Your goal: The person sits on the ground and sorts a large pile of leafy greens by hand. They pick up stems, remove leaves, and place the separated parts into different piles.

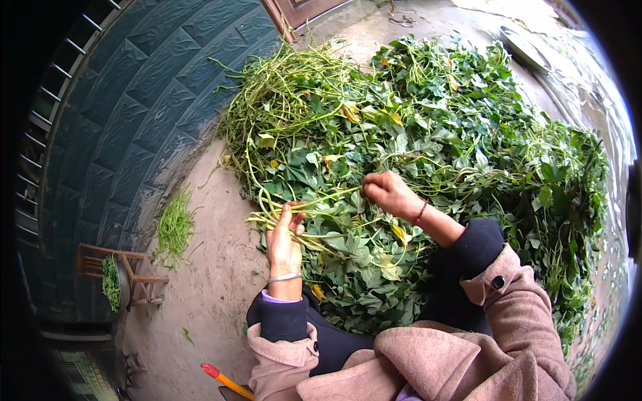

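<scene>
My left hand (285,243), with a silver bangle at the wrist, holds a small bundle of pale green leaf stalks (321,244) between thumb and fingers. My right hand (390,194), wearing a thin red cord bracelet, is closed on the far end of one long green stalk (335,195). That stalk stretches across from the left hand; its pinched end is hidden by my fingers. Both hands are over a large heap of leafy green vines (401,135), which look like sweet potato vines. A few leaves in it have turned yellow.
On the concrete floor (220,240) to the left lies a pile of cut stalks (174,226). Beyond it, a wooden chair (143,278) bears a basin (124,283) of greens. A tiled wall (150,95) runs along the left. An orange handle with a red end (225,381) lies near my left sleeve.
</scene>
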Tool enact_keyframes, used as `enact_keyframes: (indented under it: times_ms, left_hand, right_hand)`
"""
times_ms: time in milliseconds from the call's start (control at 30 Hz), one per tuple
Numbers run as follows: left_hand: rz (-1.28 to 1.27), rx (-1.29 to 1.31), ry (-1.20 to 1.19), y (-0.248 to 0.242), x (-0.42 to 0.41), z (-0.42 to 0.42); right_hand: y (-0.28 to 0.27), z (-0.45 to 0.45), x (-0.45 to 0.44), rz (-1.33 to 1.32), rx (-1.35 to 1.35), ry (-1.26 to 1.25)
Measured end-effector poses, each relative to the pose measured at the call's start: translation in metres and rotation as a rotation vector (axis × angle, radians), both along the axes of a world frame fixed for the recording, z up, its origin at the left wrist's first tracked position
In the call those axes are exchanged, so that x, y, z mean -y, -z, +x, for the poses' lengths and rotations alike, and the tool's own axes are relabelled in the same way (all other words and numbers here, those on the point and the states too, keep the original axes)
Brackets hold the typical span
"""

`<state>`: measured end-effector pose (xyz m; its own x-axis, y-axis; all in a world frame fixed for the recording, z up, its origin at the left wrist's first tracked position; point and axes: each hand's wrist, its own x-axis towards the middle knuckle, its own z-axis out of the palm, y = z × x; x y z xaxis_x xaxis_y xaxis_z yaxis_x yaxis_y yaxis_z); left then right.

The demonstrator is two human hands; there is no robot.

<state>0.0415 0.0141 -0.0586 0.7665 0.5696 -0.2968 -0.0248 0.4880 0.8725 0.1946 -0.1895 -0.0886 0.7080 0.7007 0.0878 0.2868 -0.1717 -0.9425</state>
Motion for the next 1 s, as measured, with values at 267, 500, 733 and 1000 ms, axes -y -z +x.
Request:
enact_keyframes:
  times_ms: [267,500,733,1000]
  left_hand:
    - [-0.052,0.063,-0.118,0.0,-0.011,-0.002]
    - [-0.098,0.014,-0.058,0.006,0.003,0.004]
    - [-0.156,0.025,-0.029,0.004,0.005,0.005]
    - [-0.037,0.032,-0.033,-0.002,0.006,0.002]
  right_hand:
    - [-0.019,0.001,-0.006,0.297,-0.206,0.07]
    - [-0.017,-0.042,-0.023,0.066,0.555,-0.046]
    - [-0.008,-0.037,-0.031,0.069,0.583,-0.044]
    - [-0.001,-0.028,-0.031,0.171,-0.016,0.092]
